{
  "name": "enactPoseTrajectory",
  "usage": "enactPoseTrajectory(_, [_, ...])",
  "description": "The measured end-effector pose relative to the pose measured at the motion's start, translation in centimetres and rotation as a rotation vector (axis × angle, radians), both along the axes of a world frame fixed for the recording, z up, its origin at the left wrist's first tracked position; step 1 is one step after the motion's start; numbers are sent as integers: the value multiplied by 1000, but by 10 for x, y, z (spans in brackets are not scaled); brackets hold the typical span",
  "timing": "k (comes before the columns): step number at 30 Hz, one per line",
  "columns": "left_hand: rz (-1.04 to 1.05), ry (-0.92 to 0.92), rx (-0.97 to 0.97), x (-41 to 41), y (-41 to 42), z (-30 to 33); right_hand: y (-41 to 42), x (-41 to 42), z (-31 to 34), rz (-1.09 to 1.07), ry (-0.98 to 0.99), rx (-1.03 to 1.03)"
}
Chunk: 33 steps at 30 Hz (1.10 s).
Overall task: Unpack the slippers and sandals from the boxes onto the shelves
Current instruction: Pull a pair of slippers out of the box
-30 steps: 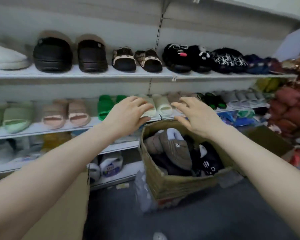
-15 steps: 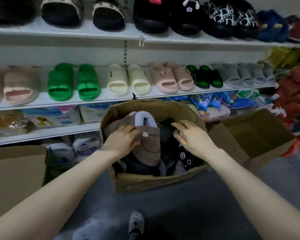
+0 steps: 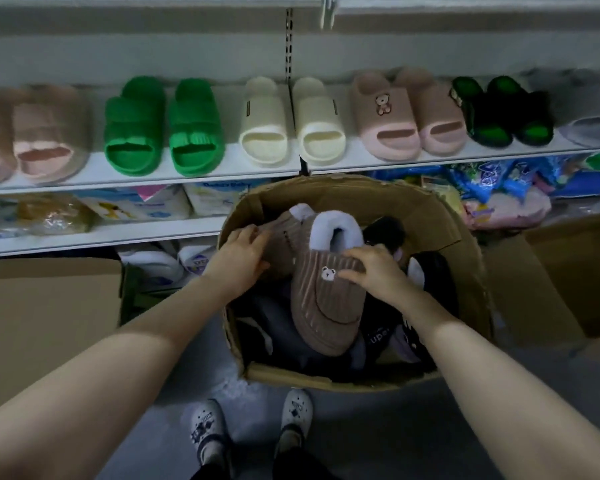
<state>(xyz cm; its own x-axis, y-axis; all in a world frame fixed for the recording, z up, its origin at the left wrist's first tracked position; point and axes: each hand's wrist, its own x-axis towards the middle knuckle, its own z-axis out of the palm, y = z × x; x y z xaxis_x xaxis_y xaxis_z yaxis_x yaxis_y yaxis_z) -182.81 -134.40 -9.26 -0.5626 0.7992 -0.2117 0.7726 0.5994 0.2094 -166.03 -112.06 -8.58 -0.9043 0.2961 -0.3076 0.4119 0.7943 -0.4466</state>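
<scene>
Shop shelf, slides along its front edge; cardboard box below. Since earlier, right hand has shifted onto the brown fleece slipper, fingers curled gripping; left hand clasps its mate, inside the box.

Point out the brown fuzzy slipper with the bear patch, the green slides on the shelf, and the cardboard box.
Brown ribbed fuzzy slipper with bear patch [image 3: 323,306]: head view, on its ribbed upper.
Pair of green foam slides [image 3: 132,123]: head view, on the left slide's strap.
Open brown cardboard box [image 3: 426,209]: head view, on its far inner wall.
</scene>
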Motion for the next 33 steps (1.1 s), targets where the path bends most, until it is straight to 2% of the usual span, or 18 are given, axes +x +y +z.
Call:
enactPoseTrajectory(5, [97, -99, -205, -31, 40, -22, 41, 40, 6, -137, 55, 165])
enactPoseTrajectory(11, [231, -157, -234, -45, 70, -32, 66, 85, 12, -217, 60, 204])
enactPoseTrajectory(14, [245, -176, -221, -47, 74, -27, 66, 85, 14, -280, 83, 154])
enactPoseTrajectory(17, [175, -177, -208, -49, 73, -17, 64, 79, 22, -348, 124, 115])
enactPoseTrajectory(22, [261, -262, 60, -42, 79, 22, 73, 69, 41, -413, 236, 139])
enactPoseTrajectory(24, [315, -365, 127, -24, 80, 36, 78, 65, 53, -452, 318, 107])
enactPoseTrajectory(27, [289, -479, 118, 19, 74, 35, 80, 54, 76, -516, 427, -5])
enactPoseTrajectory(30, [249, -544, -1, 53, 63, 18, 76, 40, 89, -512, 456, -89])
enactPoseTrajectory(33, [443, -634, 76, 49, 53, 19, 58, 27, 87, -441, 381, -102])
